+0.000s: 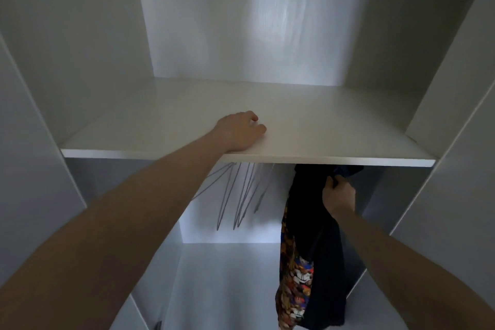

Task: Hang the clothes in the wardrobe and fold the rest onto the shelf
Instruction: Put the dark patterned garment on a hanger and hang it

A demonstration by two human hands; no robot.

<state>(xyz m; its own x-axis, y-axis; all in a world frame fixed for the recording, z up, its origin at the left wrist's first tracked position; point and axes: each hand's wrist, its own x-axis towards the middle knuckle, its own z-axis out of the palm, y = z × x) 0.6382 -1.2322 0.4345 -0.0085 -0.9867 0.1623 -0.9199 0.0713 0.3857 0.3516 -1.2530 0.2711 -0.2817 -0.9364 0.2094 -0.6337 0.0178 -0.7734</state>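
Fingers first: my left hand [238,132] rests on the white shelf [334,126], palm down near its front edge, fingers loosely curled on the board and holding nothing. Now the right hand [338,195], lower, under the shelf: I've got its fingers clenched round the top of a dark garment [318,236], pinching the fabric just below the shelf's underside. That garment hangs straight down from those fingers, and a patterned garment [293,284] in orange and mixed colours hangs touching it, on the side towards my left hand. Between my two hands, under the shelf, I see a row of thin wire hangers [241,195], bare and tilted. I can't tell what they hang from; the shelf hides it. White wardrobe [88,35] walls rise beyond the fingers on both sides.
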